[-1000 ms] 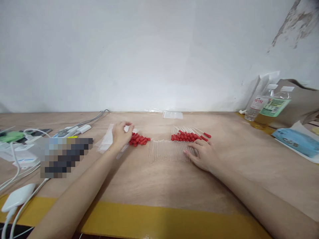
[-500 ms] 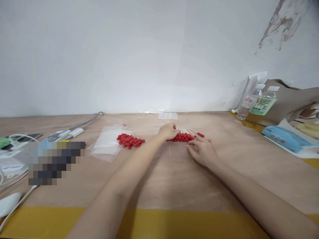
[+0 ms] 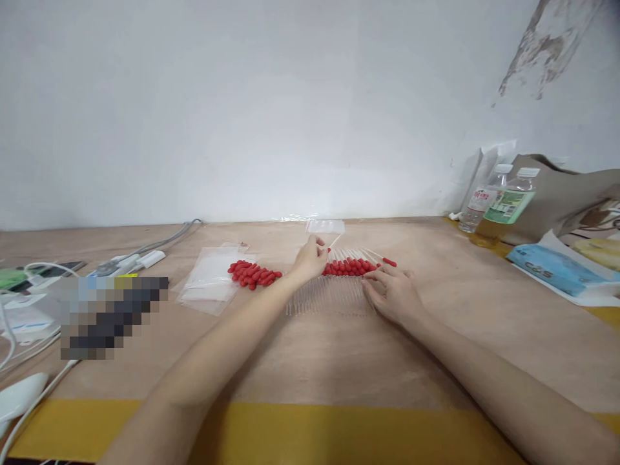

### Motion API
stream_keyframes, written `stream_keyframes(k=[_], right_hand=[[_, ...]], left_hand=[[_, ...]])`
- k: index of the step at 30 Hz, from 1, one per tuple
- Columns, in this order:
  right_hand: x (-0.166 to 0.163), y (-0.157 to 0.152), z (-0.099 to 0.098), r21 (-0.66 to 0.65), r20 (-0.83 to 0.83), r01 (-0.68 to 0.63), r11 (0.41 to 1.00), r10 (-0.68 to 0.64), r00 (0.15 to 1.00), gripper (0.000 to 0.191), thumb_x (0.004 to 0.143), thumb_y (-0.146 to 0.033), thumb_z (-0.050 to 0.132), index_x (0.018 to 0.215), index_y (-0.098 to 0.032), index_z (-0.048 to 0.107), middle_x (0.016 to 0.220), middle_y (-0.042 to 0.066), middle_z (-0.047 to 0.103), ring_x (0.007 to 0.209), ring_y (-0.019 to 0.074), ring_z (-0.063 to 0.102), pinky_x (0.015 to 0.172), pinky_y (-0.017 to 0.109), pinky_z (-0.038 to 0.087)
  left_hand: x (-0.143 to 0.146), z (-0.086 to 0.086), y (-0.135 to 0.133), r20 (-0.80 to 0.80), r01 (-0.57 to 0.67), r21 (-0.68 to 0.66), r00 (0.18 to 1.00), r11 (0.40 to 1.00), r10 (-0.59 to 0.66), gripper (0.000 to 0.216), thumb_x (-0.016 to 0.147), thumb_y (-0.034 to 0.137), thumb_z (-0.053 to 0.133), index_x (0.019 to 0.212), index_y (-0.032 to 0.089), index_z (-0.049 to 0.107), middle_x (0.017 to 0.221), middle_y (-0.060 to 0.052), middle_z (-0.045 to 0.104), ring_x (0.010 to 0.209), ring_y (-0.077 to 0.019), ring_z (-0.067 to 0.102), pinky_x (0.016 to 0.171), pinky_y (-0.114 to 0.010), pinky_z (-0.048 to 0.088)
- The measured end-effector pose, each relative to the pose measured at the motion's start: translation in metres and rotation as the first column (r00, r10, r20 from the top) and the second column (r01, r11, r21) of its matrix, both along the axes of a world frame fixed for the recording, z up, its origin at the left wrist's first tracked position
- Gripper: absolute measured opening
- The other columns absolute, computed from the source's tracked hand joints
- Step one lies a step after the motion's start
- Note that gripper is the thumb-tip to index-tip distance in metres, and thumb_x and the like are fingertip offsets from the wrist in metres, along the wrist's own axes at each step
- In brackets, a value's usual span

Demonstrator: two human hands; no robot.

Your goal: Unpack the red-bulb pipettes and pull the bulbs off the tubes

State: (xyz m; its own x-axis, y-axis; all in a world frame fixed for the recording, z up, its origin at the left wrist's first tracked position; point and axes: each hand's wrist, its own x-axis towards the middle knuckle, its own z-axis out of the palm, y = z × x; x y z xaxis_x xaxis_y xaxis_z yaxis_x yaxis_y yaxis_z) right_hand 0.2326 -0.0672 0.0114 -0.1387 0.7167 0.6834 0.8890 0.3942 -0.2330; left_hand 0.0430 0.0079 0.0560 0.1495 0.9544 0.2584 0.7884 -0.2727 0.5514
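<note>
A row of clear glass droppers (image 3: 329, 296) lies side by side on the wooden table (image 3: 310, 349), several with red rubber bulbs (image 3: 351, 265) at their far ends. My left hand (image 3: 310, 258) is closed in a pinch at the left end of the bulb row, lifting one dropper with a red bulb. My right hand (image 3: 391, 290) rests on the right end of the row, fingers curled against the glass tubes. A loose heap of red bulbs (image 3: 252, 274) lies left of my left hand.
Clear plastic bags (image 3: 209, 279) lie left of the loose bulbs, another small bag (image 3: 325, 225) near the wall. Cables and chargers (image 3: 29, 284) fill the far left. Two bottles (image 3: 498, 197), a brown bag and a blue packet (image 3: 557, 268) stand at the right. Yellow tape edges the table front.
My left hand left the loose bulb heap, crossed right to the dropper row and now pinches one dropper and lifts it. My right hand stayed on the row's right end.
</note>
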Motion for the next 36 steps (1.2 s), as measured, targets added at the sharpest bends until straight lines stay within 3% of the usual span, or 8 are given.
stream_keyframes(k=[2,6,10,14,21,25,32,36], right_hand=[[-0.003,-0.001,0.0,0.086,-0.054,-0.026,0.996,0.03,0.998,0.025,0.08,-0.033,0.05,0.096,-0.019,0.061,0.092,0.008,0.06,0.089,0.0216,0.056,0.079,0.037,0.038],[-0.013,-0.005,0.002,0.214,-0.028,-0.166,0.963,0.176,0.984,0.046,0.079,-0.037,0.052,0.12,-0.016,0.047,0.112,0.013,0.052,0.106,0.0248,0.049,0.087,0.039,0.041],[-0.023,-0.011,0.002,0.149,0.142,-0.337,0.929,0.317,0.938,0.048,0.081,-0.036,0.051,0.126,-0.02,0.043,0.12,0.01,0.053,0.112,0.0242,0.047,0.093,0.042,0.039],[-0.031,-0.012,-0.003,0.111,0.221,-0.415,0.903,0.385,0.896,0.04,0.084,-0.032,0.048,0.123,-0.019,0.047,0.119,0.008,0.056,0.116,0.0226,0.046,0.1,0.045,0.035],[-0.04,-0.008,-0.015,0.047,0.207,-0.498,0.866,0.479,0.853,0.027,0.088,-0.024,0.042,0.11,-0.019,0.057,0.106,0.007,0.063,0.109,0.0196,0.053,0.098,0.046,0.038],[-0.043,-0.009,-0.014,0.07,0.195,-0.525,0.848,0.505,0.841,0.024,0.088,-0.021,0.041,0.105,-0.018,0.059,0.102,0.008,0.065,0.105,0.018,0.056,0.097,0.043,0.041],[-0.047,-0.009,-0.019,0.092,0.169,-0.57,0.816,0.552,0.817,0.024,0.088,-0.021,0.04,0.104,-0.019,0.057,0.097,0.006,0.066,0.096,0.0156,0.06,0.094,0.038,0.045],[-0.05,-0.009,-0.02,0.072,0.135,-0.594,0.801,0.583,0.801,0.022,0.088,-0.016,0.039,0.099,-0.021,0.057,0.082,0.001,0.065,0.074,0.0112,0.062,0.097,0.037,0.042]], left_hand=[[-0.026,-0.005,-0.022,0.031,0.141,0.182,0.988,0.973,-0.149,0.017,0.086,0.027,0.04,0.1,0.019,0.042,0.08,-0.003,0.059,0.07,-0.0138,0.057,0.064,-0.025,0.043],[-0.069,-0.028,-0.061,-0.113,0.337,0.467,0.94,0.818,-0.323,0.008,0.086,0.023,0.043,0.091,0.018,0.047,0.083,-0.004,0.057,0.076,-0.0139,0.055,0.069,-0.026,0.044],[-0.082,-0.047,-0.077,-0.194,0.429,0.537,0.901,0.726,-0.388,0.009,0.086,0.019,0.043,0.093,0.019,0.049,0.083,-0.004,0.058,0.076,-0.0138,0.055,0.069,-0.026,0.046],[-0.076,-0.05,-0.08,-0.229,0.475,0.579,0.875,0.662,-0.427,0.01,0.086,0.018,0.044,0.092,0.018,0.051,0.085,-0.005,0.06,0.079,-0.014,0.057,0.071,-0.026,0.048],[-0.073,-0.05,-0.082,-0.236,0.498,0.574,0.86,0.649,-0.451,0.014,0.086,0.018,0.043,0.096,0.019,0.053,0.085,-0.005,0.061,0.08,-0.014,0.058,0.072,-0.026,0.049],[-0.071,-0.046,-0.083,-0.269,0.489,0.577,0.87,0.654,-0.413,0.028,0.082,0.026,0.051,0.109,0.018,0.051,0.1,-0.009,0.06,0.094,-0.0187,0.055,0.082,-0.034,0.046],[-0.062,-0.039,-0.085,-0.403,0.515,0.572,0.854,0.638,-0.328,0.013,0.083,0.025,0.05,0.091,0.021,0.059,0.091,-0.004,0.064,0.092,-0.0178,0.055,0.091,-0.04,0.036],[-0.06,-0.038,-0.086,-0.451,0.525,0.534,0.84,0.663,-0.302,0.015,0.085,0.023,0.044,0.088,0.02,0.059,0.084,-0.004,0.064,0.088,-0.0177,0.055,0.091,-0.041,0.033]])
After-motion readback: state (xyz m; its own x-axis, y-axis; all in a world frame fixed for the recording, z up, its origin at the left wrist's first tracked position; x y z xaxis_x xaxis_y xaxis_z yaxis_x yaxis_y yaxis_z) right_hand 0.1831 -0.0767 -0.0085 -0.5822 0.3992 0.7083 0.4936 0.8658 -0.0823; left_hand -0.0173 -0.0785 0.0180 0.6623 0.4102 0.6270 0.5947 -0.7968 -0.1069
